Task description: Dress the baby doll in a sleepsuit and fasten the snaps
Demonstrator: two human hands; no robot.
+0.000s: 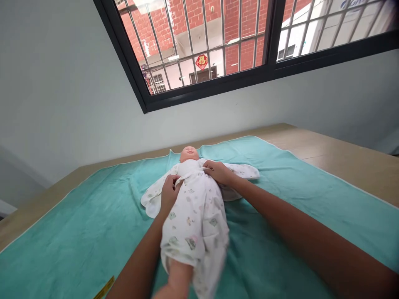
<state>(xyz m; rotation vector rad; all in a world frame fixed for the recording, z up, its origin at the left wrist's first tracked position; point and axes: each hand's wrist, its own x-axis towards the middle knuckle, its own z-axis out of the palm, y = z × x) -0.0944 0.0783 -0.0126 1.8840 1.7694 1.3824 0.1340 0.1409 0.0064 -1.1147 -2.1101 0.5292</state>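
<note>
A baby doll lies on its back, head toward the wall, in a white printed gown with long sleeves spread to both sides. One bare leg shows below the hem. Across the doll's chest runs a thin white fabric tie. At the left side of the chest, my left hand has its fingers closed on one end of the tie. My right hand rests at the right of the chest, fingers closed on the tie's other end. Fine fingertip detail is small.
Under the doll a teal blanket covers much of a wooden table. A white wall and a dark-framed window with metal bars stand behind. A yellow strip lies near the bottom left edge.
</note>
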